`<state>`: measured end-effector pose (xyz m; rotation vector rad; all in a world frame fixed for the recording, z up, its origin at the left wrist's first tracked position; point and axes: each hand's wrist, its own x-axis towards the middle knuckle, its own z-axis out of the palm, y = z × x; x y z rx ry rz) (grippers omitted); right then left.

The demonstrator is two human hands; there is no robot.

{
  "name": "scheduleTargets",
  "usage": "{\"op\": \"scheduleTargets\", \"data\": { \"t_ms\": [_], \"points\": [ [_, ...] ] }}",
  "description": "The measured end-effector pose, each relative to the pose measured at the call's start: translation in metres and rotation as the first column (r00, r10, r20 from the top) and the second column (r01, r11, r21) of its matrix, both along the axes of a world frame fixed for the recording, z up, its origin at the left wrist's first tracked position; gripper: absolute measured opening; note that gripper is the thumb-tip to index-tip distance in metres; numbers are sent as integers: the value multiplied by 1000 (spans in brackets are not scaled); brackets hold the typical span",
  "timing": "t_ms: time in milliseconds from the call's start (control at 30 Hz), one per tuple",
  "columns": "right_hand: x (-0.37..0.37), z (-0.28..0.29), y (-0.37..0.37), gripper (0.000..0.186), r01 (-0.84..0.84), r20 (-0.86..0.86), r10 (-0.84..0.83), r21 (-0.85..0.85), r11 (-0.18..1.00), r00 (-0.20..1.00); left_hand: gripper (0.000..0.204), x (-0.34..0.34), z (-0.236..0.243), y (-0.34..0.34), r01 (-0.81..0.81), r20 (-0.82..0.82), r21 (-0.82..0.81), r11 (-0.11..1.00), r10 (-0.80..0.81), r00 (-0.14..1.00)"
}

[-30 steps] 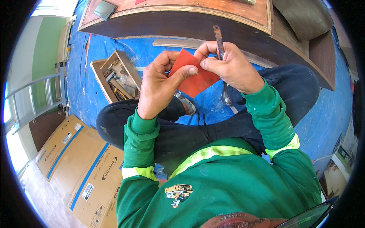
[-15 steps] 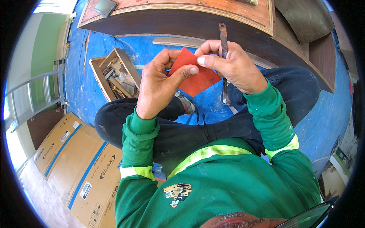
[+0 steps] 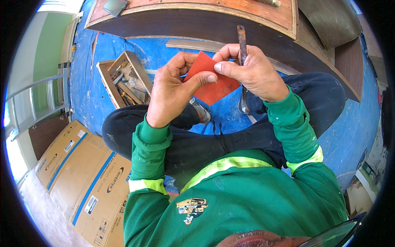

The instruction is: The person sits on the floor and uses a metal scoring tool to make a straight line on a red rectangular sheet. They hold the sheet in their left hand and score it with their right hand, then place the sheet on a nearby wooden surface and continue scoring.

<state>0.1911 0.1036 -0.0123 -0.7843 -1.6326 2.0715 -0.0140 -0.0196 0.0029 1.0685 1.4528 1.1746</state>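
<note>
Left fingers [image 3: 200, 80] pinch the red sheet's [image 3: 218, 89] left side, right fingers [image 3: 229, 69] its right and a bar [image 3: 241, 35].

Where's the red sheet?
Head view, upper middle: the red sheet is between the left hand and right hand, held by both, left of the metal strip.

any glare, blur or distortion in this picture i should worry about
Head view: fisheye distortion bows the long edge of the dark cabinet; head view: white glare washes out the left rim beside the metal ladder; head view: the red sheet, left hand and right hand look fairly sharp, without obvious motion blur.
</note>
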Motion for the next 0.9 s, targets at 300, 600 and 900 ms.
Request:
{"op": "scheduleTargets", "data": {
  "t_ms": [300,600,900],
  "points": [
    [-3,10,5,28,-49,111,50,-17,999,993,39,3,-3,-2,2,92,-10,1000,-1,996],
    [5,16,2,23,-42,11,43,-108,993,999,41,-2,1,0,-32,133,-41,999,37,990],
    [-1,8,7,20,-52,122,54,-22,998,991,43,6,-3,0,-17,172,-27,999,21,985]
  ]
}}
